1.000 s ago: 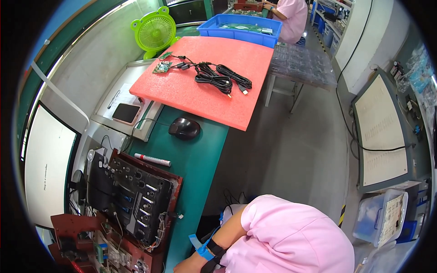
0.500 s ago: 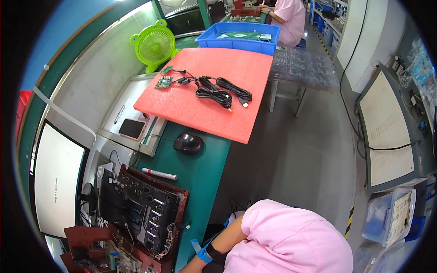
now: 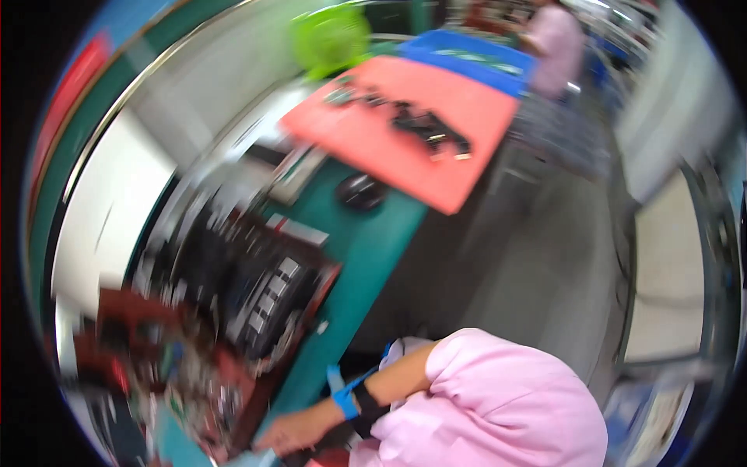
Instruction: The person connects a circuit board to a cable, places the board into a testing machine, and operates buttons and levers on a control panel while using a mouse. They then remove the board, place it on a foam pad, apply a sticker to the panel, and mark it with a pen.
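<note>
My right hand (image 3: 294, 433) is at the lower edge, over the front of the green table (image 3: 354, 268). Motion smears its fingers, and a pale bluish thing (image 3: 261, 458) beside them is too blurred to name. Around that wrist are a blue strap (image 3: 345, 401) and a black band (image 3: 366, 398); a pink sleeve covers the upper arm. Left of the hand stands a dark red fixture (image 3: 140, 315) with small parts about it. Beyond it lies a black panel (image 3: 268, 300) with a row of silvery pieces. My left hand is out of sight.
A pink foam sheet (image 3: 436, 179) carries black cables (image 3: 428, 128) and small circuit boards (image 3: 339, 95). Nearer are a black mouse (image 3: 361, 191) and a marker (image 3: 297, 230). A screen (image 3: 105, 226) stands left. Behind are a green fan (image 3: 331, 39), a blue bin (image 3: 467, 58) and another person (image 3: 554, 50).
The view has swung and blurred, so the table and foam sheet sit differently in it. My right hand, mostly below the lower edge before, now shows.
</note>
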`<control>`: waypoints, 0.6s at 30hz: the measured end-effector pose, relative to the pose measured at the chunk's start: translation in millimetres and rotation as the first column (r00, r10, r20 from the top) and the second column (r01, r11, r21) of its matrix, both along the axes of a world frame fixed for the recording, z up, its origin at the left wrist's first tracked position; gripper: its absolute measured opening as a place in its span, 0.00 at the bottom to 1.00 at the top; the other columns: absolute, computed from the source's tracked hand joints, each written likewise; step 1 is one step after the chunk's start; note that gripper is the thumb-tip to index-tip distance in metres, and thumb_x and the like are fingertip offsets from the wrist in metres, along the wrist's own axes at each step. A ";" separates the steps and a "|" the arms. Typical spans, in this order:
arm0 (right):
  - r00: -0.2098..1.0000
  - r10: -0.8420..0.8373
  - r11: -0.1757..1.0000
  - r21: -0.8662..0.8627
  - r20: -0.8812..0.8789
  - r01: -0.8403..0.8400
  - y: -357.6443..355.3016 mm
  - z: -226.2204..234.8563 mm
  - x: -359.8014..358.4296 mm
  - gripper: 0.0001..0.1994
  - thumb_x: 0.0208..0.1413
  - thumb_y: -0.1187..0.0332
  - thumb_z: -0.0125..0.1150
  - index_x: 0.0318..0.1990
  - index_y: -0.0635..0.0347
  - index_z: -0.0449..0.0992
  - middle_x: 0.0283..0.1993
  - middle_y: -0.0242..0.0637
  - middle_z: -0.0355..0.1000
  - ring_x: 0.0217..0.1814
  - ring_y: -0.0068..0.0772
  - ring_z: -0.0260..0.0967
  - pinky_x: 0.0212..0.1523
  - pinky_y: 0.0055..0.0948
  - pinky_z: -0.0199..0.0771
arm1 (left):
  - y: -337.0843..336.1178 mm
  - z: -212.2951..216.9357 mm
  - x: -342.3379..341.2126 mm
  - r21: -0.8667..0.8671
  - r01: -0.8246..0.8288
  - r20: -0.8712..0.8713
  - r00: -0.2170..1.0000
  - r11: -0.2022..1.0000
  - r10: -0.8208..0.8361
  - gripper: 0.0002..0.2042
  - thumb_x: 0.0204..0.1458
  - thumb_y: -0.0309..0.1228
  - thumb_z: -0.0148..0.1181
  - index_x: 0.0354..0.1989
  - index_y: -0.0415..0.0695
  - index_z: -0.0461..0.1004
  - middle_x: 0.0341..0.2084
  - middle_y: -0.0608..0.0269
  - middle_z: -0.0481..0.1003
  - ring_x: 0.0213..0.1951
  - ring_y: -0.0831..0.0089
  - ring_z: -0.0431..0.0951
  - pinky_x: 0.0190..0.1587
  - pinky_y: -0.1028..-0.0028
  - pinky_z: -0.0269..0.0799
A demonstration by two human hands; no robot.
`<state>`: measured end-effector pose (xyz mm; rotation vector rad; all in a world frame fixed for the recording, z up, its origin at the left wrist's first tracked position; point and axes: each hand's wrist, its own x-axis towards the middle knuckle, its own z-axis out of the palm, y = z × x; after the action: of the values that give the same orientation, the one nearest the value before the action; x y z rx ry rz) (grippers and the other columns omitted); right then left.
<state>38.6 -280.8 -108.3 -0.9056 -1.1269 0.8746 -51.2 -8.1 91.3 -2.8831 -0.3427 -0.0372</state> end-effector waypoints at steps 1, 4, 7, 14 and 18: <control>0.973 -0.205 0.965 0.187 0.106 0.183 3.8 2.3 -4.2 0.12 0.53 0.67 0.46 0.43 0.62 0.65 0.23 0.34 0.65 0.25 0.23 0.66 0.21 0.24 0.71 | 21.5 -24.2 -6.5 -0.141 0.006 -0.005 1.000 0.990 -0.007 0.20 0.46 0.30 0.52 0.50 0.39 0.63 0.48 0.49 0.65 0.50 0.57 0.64 0.52 0.66 0.57; 0.990 -0.139 0.980 0.140 -0.023 0.141 -6.7 41.9 3.1 0.20 0.57 0.68 0.45 0.56 0.62 0.58 0.44 0.35 0.67 0.43 0.21 0.63 0.45 0.22 0.63 | -9.3 -68.4 27.2 -0.532 0.146 0.121 0.988 0.834 -0.096 0.29 0.43 0.23 0.53 0.57 0.40 0.55 0.55 0.52 0.58 0.57 0.61 0.58 0.57 0.71 0.51; 0.997 -0.056 0.997 0.048 -0.053 0.059 -9.0 73.7 0.9 0.20 0.57 0.70 0.43 0.58 0.61 0.57 0.41 0.30 0.67 0.40 0.17 0.61 0.42 0.18 0.63 | -2.1 -96.1 40.7 -0.699 0.251 0.223 0.966 0.670 -0.129 0.28 0.45 0.22 0.52 0.58 0.44 0.54 0.56 0.56 0.57 0.58 0.64 0.57 0.56 0.71 0.53; 0.986 0.103 0.992 -0.057 -0.130 -0.112 -5.1 75.7 -11.8 0.20 0.57 0.71 0.43 0.59 0.60 0.56 0.40 0.30 0.67 0.40 0.17 0.60 0.43 0.17 0.60 | 7.2 -87.6 41.2 -0.729 0.237 0.266 0.962 0.642 -0.053 0.28 0.43 0.18 0.50 0.57 0.45 0.56 0.55 0.61 0.60 0.58 0.69 0.56 0.56 0.70 0.53; 0.988 0.105 0.990 -0.085 -0.117 -0.115 -10.1 52.2 -13.9 0.21 0.57 0.71 0.44 0.59 0.60 0.56 0.41 0.32 0.67 0.41 0.17 0.60 0.44 0.17 0.59 | 6.2 -81.8 59.1 -0.816 0.241 0.264 0.964 0.525 -0.032 0.25 0.43 0.24 0.55 0.54 0.45 0.62 0.52 0.62 0.64 0.56 0.71 0.59 0.57 0.70 0.51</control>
<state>24.7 -290.9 -56.1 -0.8643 -1.0542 1.0627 7.9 -1.9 9.6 -3.9158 -0.1826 -0.3030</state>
